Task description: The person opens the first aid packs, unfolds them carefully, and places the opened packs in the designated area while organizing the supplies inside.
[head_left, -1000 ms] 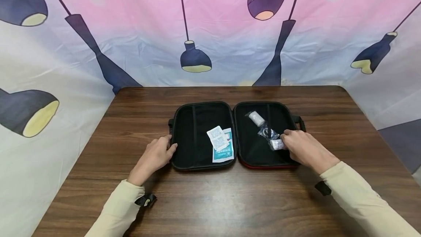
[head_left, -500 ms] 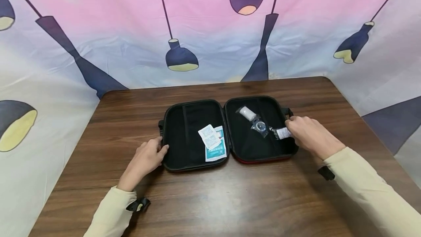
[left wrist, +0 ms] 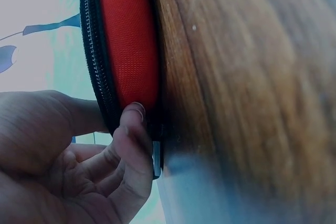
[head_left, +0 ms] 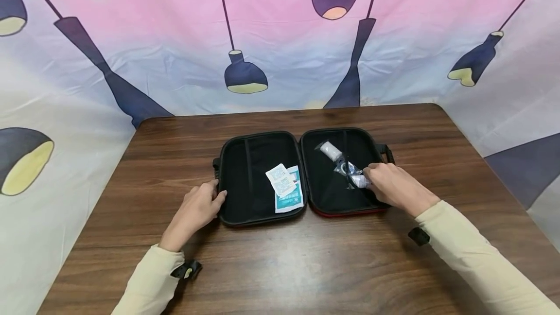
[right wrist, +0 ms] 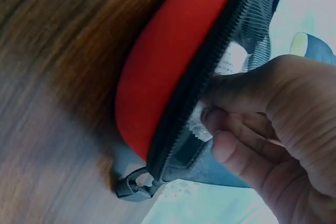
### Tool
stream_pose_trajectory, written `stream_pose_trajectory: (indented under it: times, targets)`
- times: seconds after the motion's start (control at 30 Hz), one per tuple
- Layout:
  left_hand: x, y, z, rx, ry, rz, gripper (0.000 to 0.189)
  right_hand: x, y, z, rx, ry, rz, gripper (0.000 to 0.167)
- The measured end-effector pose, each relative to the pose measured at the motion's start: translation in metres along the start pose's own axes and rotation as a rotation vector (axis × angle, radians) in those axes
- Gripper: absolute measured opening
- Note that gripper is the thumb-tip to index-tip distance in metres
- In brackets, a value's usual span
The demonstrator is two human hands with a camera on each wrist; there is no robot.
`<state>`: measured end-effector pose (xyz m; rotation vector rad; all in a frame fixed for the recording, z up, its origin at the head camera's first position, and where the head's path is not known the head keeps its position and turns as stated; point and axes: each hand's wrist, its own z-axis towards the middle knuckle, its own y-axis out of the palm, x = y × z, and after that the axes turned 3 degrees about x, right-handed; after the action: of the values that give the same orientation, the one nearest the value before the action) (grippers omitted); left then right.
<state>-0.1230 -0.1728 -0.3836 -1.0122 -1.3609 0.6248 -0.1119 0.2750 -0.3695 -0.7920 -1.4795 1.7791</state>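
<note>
A zippered case [head_left: 236, 179], black inside and red outside, lies unfolded on the table. My left hand [head_left: 192, 213] grips its left edge, thumb on the rim and a finger against the red side [left wrist: 128, 40] in the left wrist view. Over the right half, my right hand [head_left: 395, 186] pinches a small white wrapped roll [head_left: 359, 181], which looks like a bandage, close to the black elastic strap [head_left: 346, 152]. Another white roll [head_left: 330, 151] in clear wrap lies farther back, and a clear bag with a round bluish item [head_left: 343, 167] sits between them. My fingers hide one end of the held roll.
A white printed packet [head_left: 281, 180] overlaps a teal and white packet [head_left: 289, 201] in the case's left half. Carry handles stick out at both sides, the right handle [head_left: 386, 152] close behind my hand. The brown table [head_left: 280, 266] backs onto a lamp-patterned cloth [head_left: 183, 72].
My right hand first drew the wrapped roll rightward, away from the strap, then brought it back left to the strap. The left hand keeps its hold on the case; the head view shifted.
</note>
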Motion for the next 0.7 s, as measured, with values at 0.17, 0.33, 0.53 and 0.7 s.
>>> stream_pose_trajectory:
  times: [0.17,0.33,0.53,0.7]
  targets:
    - [0.001,0.000,0.002,-0.010,-0.013,0.009,0.052,0.000,0.006,0.001,0.028,0.000,0.032,0.020]
    - [0.002,0.000,0.003,-0.019,-0.025,0.007,0.052,-0.001,0.008,0.004,0.036,0.013,0.100,0.026]
    - [0.002,0.001,0.002,-0.024,-0.031,-0.016,0.052,0.004,0.004,0.007,-0.014,0.053,0.261,0.019]
    - [0.000,0.000,0.002,-0.027,-0.034,-0.017,0.053,0.013,0.002,0.003,-0.058,0.155,0.417,0.019]
